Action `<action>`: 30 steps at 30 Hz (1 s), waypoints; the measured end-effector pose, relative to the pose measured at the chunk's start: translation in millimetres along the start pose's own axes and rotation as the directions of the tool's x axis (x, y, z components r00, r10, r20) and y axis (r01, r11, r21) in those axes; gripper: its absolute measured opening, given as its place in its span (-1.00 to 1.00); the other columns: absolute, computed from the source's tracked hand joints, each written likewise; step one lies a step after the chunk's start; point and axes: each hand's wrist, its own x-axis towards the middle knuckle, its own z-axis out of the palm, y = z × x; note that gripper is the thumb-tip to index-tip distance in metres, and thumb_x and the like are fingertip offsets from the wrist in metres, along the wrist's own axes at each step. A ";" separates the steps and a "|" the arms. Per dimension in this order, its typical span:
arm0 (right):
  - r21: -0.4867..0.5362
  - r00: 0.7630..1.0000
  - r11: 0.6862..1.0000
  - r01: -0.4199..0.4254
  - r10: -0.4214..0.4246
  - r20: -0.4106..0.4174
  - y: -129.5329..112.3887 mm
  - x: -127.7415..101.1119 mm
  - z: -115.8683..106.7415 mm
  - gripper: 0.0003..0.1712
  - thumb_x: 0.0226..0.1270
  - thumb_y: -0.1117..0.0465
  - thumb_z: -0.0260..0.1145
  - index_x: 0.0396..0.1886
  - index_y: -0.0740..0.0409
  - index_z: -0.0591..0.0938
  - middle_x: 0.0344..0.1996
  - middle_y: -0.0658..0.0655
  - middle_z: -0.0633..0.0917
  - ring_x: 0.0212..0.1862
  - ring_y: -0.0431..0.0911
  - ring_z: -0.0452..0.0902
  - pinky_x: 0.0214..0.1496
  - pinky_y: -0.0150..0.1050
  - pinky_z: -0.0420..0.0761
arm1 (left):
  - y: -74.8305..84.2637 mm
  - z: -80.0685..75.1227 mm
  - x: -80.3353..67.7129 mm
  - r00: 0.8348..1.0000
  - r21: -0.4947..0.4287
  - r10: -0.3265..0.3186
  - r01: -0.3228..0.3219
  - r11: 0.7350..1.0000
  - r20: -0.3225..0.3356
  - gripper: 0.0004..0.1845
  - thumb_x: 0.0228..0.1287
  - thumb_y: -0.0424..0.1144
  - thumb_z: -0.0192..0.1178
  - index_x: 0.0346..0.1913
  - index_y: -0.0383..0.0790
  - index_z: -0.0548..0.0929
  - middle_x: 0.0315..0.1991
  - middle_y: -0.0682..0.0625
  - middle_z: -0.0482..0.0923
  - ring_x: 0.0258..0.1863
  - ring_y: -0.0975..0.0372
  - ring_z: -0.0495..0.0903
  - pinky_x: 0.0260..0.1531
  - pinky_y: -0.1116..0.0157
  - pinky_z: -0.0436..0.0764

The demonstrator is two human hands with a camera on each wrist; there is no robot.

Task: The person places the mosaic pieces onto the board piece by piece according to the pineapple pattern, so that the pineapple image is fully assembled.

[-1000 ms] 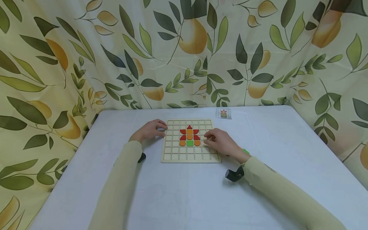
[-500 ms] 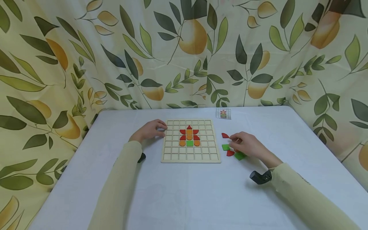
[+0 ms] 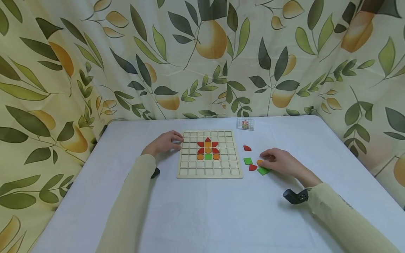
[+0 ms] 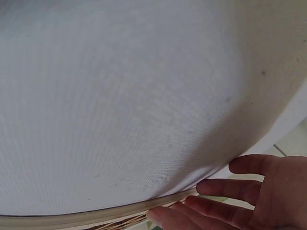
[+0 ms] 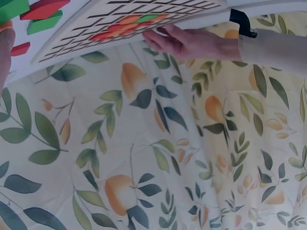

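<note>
right hand (image 3: 280, 162) fingertips on orange piece (image 3: 260, 162), right of grid board (image 3: 209, 172) | left hand (image 3: 164, 142) flat, resting at board's left edge | hands well apart

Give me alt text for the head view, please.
A person's right hand touches an orange wooden piece among loose red and green pieces on a white table. Their left hand rests at the left edge of a wooden grid board holding a flower pattern.

A staged tabletop booth: leaf-and-pear print curtains (image 3: 202, 56) enclose a white-clothed table (image 3: 202, 211).
</note>
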 end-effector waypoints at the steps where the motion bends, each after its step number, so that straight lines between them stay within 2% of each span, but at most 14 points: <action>1: 0.001 1.000 1.000 0.005 -0.005 -0.001 -0.1 0.0 0.1 -0.46 0.16 -0.03 0.30 0.04 0.23 0.55 -0.09 0.17 0.61 -0.12 -0.03 0.47 -0.06 -0.08 0.53 | 0.1 0.0 0.0 1.000 -0.002 0.000 0.000 1.000 0.001 -0.63 0.12 -0.22 0.26 0.03 -0.16 0.61 0.18 0.03 0.38 0.27 0.12 0.24 0.33 0.12 0.18; 6: -0.002 1.000 1.000 0.013 -0.013 0.002 -1.6 -0.8 0.1 -0.50 0.17 0.02 0.30 0.02 0.23 0.56 -0.12 0.15 0.62 -0.16 -0.05 0.45 -0.11 -0.15 0.51 | 0.3 0.1 -0.7 1.000 -0.015 -0.005 0.005 1.000 0.004 -0.63 0.13 -0.22 0.26 0.04 -0.16 0.60 0.18 0.04 0.37 0.28 0.13 0.23 0.33 0.12 0.17; 14: 0.020 0.999 0.999 -0.037 0.036 0.035 -3.6 -6.2 -0.7 -0.43 0.14 -0.07 0.31 0.04 0.21 0.54 -0.13 0.15 0.60 -0.16 -0.05 0.43 -0.14 -0.18 0.51 | 2.0 -1.2 -3.9 1.000 -0.003 0.026 -0.026 1.000 0.006 -0.61 0.13 -0.21 0.26 0.05 -0.18 0.59 0.18 0.02 0.37 0.29 0.11 0.22 0.34 0.11 0.15; 21: 0.005 1.000 1.000 0.001 -0.001 0.010 -3.6 -5.8 1.2 -0.54 0.13 0.03 0.33 -0.02 0.19 0.58 -0.20 0.09 0.62 -0.22 -0.09 0.43 -0.20 -0.25 0.49 | 1.9 -1.5 -3.3 1.000 -0.006 0.024 -0.024 1.000 0.004 -0.62 0.12 -0.22 0.26 0.04 -0.18 0.60 0.18 0.03 0.37 0.29 0.12 0.22 0.33 0.11 0.15; 30: 0.028 1.000 1.000 -0.010 0.009 0.018 -3.4 -3.9 4.0 -0.62 0.16 0.04 0.32 -0.10 0.16 0.60 -0.28 0.04 0.62 -0.24 -0.11 0.45 -0.20 -0.26 0.48 | 0.7 -1.4 -3.2 1.000 -0.010 0.028 -0.028 1.000 -0.001 -0.63 0.12 -0.21 0.27 0.03 -0.17 0.61 0.17 0.03 0.38 0.28 0.12 0.23 0.34 0.12 0.15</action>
